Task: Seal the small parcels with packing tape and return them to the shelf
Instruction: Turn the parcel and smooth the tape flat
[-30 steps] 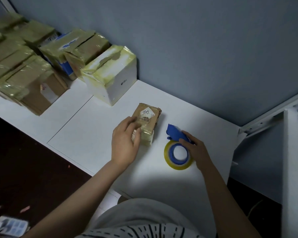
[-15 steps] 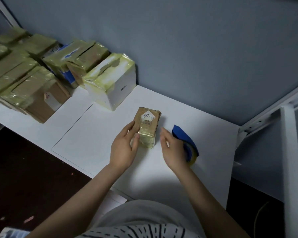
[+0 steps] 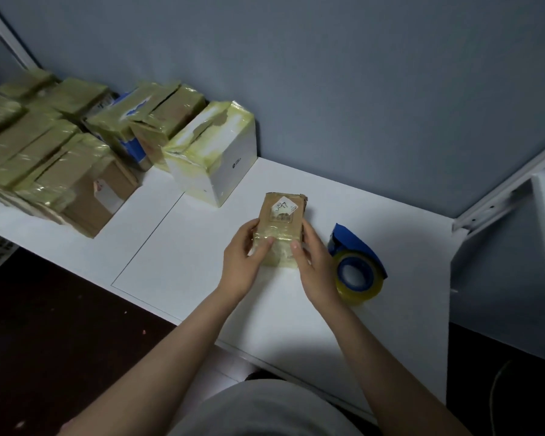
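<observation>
Head view: small parcel point(image 3: 280, 228) on white table point(image 3: 177, 262), gripped on both sides by left hand point(image 3: 244, 262) and right hand point(image 3: 315, 269), thumbs on top. Tape dispenser point(image 3: 357, 262) just right of right hand. Taped boxes point(image 3: 211, 152) crowd far-left corner.

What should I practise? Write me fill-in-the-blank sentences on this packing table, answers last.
The left hand and right hand both hold the small ____. The tape dispenser sits on the table beside the ____ hand. The dispenser's frame is ____.
Missing: parcel, right, blue.
</observation>
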